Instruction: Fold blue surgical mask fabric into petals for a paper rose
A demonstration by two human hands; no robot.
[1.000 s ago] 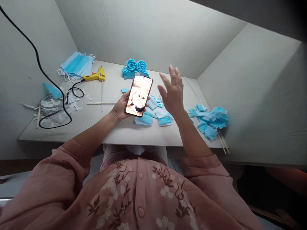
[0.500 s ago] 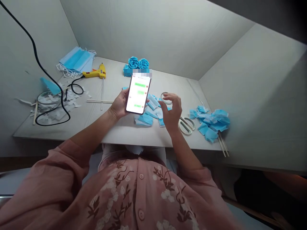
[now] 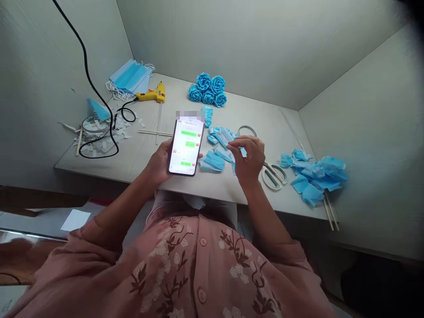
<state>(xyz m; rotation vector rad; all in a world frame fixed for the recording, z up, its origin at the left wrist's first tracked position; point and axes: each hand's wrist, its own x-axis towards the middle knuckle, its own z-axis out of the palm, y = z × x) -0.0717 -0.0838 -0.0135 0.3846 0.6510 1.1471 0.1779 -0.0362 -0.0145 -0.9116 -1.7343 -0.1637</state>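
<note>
A lit phone (image 3: 183,148) showing a chat screen is held in my left hand (image 3: 160,163), above the table's front part. To its right my right hand (image 3: 248,160) hangs over blue mask pieces (image 3: 213,161), thumb and forefinger brought together in a pinch. Whether anything is between those fingertips is too small to tell. White-handled scissors (image 3: 273,176) lie just right of that hand, their blades mostly hidden. Behind it rests a roll of tape or ring (image 3: 247,130), partly covered by the hand.
Blue fabric roses (image 3: 207,89) are stacked at the back. A yellow glue gun (image 3: 152,94), folded masks (image 3: 131,78), white scraps (image 3: 99,132) and a black cord (image 3: 86,66) are at left. Crumpled blue pieces (image 3: 314,174) and wooden sticks (image 3: 331,211) lie at right.
The camera view has shifted, so table items appear farther right. The phone is lower and nearer my body, uncovering more roses. My right thumb and forefinger have come closer together.
</note>
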